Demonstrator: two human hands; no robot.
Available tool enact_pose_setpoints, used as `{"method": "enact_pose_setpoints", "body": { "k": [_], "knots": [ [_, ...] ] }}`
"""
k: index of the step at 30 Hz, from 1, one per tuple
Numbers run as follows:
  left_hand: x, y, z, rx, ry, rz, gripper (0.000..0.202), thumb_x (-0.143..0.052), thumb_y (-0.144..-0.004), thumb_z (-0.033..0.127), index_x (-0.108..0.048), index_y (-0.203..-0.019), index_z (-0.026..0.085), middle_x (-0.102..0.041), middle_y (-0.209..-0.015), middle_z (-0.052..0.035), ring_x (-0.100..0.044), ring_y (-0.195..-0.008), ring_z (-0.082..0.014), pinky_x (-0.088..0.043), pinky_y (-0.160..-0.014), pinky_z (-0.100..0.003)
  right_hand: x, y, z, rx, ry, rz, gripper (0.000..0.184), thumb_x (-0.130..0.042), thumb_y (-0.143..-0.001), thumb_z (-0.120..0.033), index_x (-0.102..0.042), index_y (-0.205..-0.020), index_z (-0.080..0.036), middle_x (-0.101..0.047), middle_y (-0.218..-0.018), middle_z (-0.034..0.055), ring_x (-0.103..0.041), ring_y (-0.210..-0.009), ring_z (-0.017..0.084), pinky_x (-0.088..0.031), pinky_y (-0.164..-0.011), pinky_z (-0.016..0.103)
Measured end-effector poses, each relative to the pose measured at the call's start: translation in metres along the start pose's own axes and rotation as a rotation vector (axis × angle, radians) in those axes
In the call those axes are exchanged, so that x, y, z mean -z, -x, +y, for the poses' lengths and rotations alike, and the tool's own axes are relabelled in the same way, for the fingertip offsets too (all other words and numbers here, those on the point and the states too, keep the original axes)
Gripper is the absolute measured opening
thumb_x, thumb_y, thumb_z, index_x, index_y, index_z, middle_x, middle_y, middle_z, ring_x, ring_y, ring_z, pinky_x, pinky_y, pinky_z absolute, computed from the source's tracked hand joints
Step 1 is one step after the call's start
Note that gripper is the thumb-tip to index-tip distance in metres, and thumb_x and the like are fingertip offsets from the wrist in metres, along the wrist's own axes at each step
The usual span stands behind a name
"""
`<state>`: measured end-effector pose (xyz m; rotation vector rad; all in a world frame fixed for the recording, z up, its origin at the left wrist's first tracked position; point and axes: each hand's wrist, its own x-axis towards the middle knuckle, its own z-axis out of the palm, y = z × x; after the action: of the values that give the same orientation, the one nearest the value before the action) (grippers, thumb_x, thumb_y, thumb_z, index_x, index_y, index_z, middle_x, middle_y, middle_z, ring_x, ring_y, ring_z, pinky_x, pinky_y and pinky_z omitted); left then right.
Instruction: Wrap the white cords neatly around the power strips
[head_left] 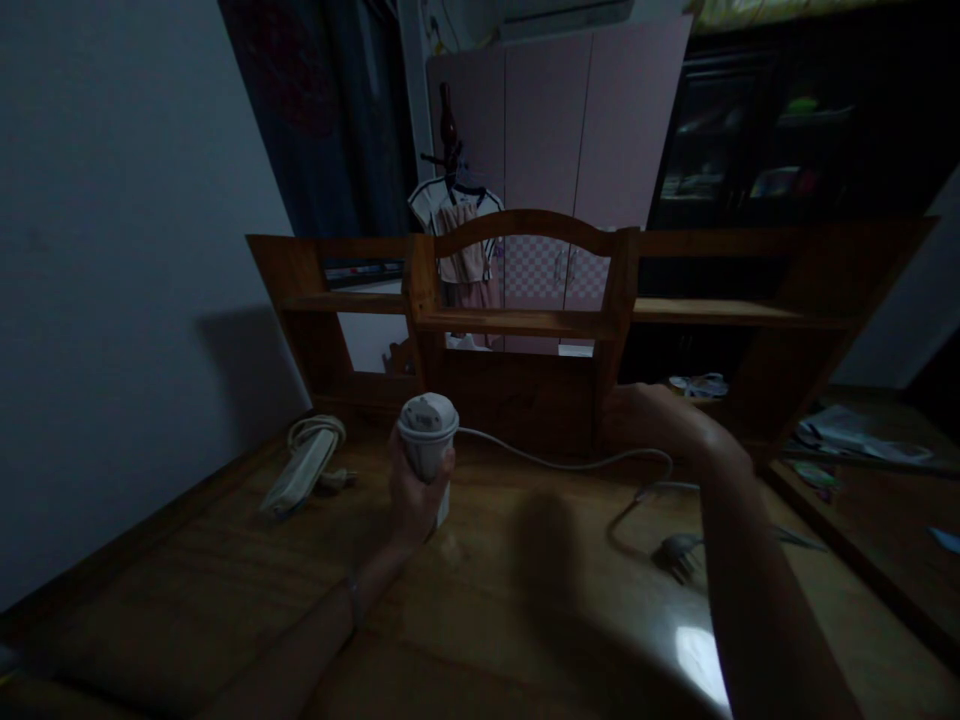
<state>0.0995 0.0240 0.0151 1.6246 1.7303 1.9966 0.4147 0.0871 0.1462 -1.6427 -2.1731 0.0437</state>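
My left hand [415, 492] is wrapped round a white, roughly cylindrical corded appliance [429, 432] with a wide rim and a rounded top; its exact kind does not show. I hold it upright over the wooden desk [465, 620], its lower part partly hidden by my fingers. From its right side a white cord [555, 464] runs across the desk towards my right forearm. My right hand [643, 412] reaches to the lower right upright of the wooden desk shelf [525, 322]. Its fingers are in shadow, so what they touch is unclear. A plug [679, 556] lies left of that forearm.
A white power strip [304, 470] with a coiled cord lies at the desk's left, against the wall [135, 300]. Plastic bags [855, 436] lie on the surface at the far right. Behind the shelf stand a pink wardrobe [547, 130] and hanging clothes [459, 225].
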Motion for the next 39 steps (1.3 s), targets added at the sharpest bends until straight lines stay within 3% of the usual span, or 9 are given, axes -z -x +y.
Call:
{"method": "enact_pose_setpoints", "body": {
  "k": [3, 6, 9, 12, 15, 19, 26, 32, 39],
  "knots": [
    [0.001, 0.006, -0.002, -0.071, -0.006, -0.037, 0.082, -0.066, -0.078, 0.041, -0.023, -0.145, 0.022, -0.047, -0.136, -0.0139, -0.050, -0.123, -0.0264, -0.041, -0.101, -0.039, -0.032, 0.002, -0.065, 0.395, -0.194, -0.068, 0.038, -0.059, -0.082, -0.021, -0.061, -0.120, -0.020, -0.069, -0.106, 0.0102, -0.064, -0.092, 0.019, -0.046, -0.078, 0.026],
    [0.002, 0.008, -0.008, -0.143, -0.019, -0.082, 0.084, -0.070, -0.074, 0.039, -0.026, -0.143, 0.019, -0.053, -0.129, -0.0148, -0.053, -0.118, -0.0275, -0.044, -0.098, -0.040, -0.081, 0.005, -0.112, 0.587, -0.253, -0.027, 0.065, -0.054, -0.084, -0.017, -0.033, -0.145, -0.023, -0.047, -0.140, 0.0126, -0.045, -0.126, 0.021, -0.037, -0.100, 0.034],
    [0.002, 0.009, -0.016, -0.223, -0.001, -0.127, 0.087, -0.073, -0.069, 0.039, -0.031, -0.141, 0.016, -0.058, -0.121, -0.0151, -0.058, -0.111, -0.0284, -0.048, -0.094, -0.041, -0.120, 0.001, -0.122, 0.572, -0.215, -0.052, 0.070, -0.052, -0.085, -0.015, -0.024, -0.148, -0.025, -0.036, -0.148, 0.0131, -0.030, -0.136, 0.024, -0.021, -0.109, 0.048],
    [0.002, 0.009, -0.016, -0.244, 0.028, -0.100, 0.088, -0.075, -0.067, 0.039, -0.032, -0.140, 0.016, -0.057, -0.123, -0.0147, -0.058, -0.111, -0.0285, -0.048, -0.093, -0.040, -0.132, -0.005, -0.110, 0.555, -0.290, -0.172, 0.054, -0.051, -0.087, -0.016, -0.039, -0.139, -0.024, -0.059, -0.126, 0.0091, -0.054, -0.115, 0.021, -0.034, -0.100, 0.042],
    [0.004, 0.006, -0.007, -0.122, 0.025, -0.017, 0.085, -0.071, -0.074, 0.038, -0.026, -0.144, 0.021, -0.051, -0.133, -0.0133, -0.053, -0.118, -0.0260, -0.044, -0.097, -0.038, -0.124, -0.007, -0.104, 0.583, -0.330, -0.234, 0.028, -0.046, -0.091, -0.018, -0.057, -0.117, -0.020, -0.069, -0.096, 0.0033, -0.064, -0.083, 0.014, -0.043, -0.074, 0.024],
    [0.003, -0.008, -0.004, 0.020, 0.028, 0.005, 0.074, -0.061, -0.085, 0.041, -0.022, -0.145, 0.024, -0.045, -0.141, -0.0116, -0.049, -0.124, -0.0224, -0.038, -0.103, -0.035, -0.106, -0.001, -0.115, 0.543, -0.186, -0.176, 0.021, -0.042, -0.096, -0.022, -0.061, -0.105, -0.019, -0.069, -0.093, 0.0050, -0.065, -0.085, 0.015, -0.038, -0.068, 0.021],
    [0.000, -0.014, -0.016, 0.163, -0.265, -0.233, 0.075, -0.054, -0.085, 0.055, -0.026, -0.146, 0.021, -0.058, -0.126, -0.0161, -0.059, -0.110, -0.0302, -0.046, -0.087, -0.039, -0.070, 0.009, -0.126, 0.548, 0.182, -0.028, 0.015, -0.049, -0.094, -0.027, -0.061, -0.092, -0.018, -0.069, -0.092, 0.0052, -0.066, -0.082, 0.018, -0.034, -0.061, 0.025],
    [0.003, -0.006, -0.007, -0.070, -0.495, -0.422, 0.083, -0.050, -0.086, 0.058, -0.012, -0.151, 0.023, -0.049, -0.135, -0.0184, -0.058, -0.111, -0.0306, -0.045, -0.084, -0.035, -0.038, 0.011, -0.118, 0.502, 0.240, 0.015, 0.013, -0.056, -0.091, -0.029, -0.063, -0.087, -0.019, -0.070, -0.090, 0.0038, -0.066, -0.082, 0.019, -0.034, -0.061, 0.026],
    [0.000, 0.007, -0.006, -0.205, -0.591, -0.539, 0.085, -0.058, -0.085, 0.042, -0.007, -0.151, 0.022, -0.057, -0.120, -0.0147, -0.063, -0.097, -0.0266, -0.045, -0.074, -0.030, -0.029, 0.025, -0.137, 0.534, 0.305, -0.084, 0.012, -0.055, -0.089, -0.020, -0.066, -0.086, -0.017, -0.072, -0.085, 0.0065, -0.069, -0.075, 0.021, -0.035, -0.056, 0.026]
  ]
}}
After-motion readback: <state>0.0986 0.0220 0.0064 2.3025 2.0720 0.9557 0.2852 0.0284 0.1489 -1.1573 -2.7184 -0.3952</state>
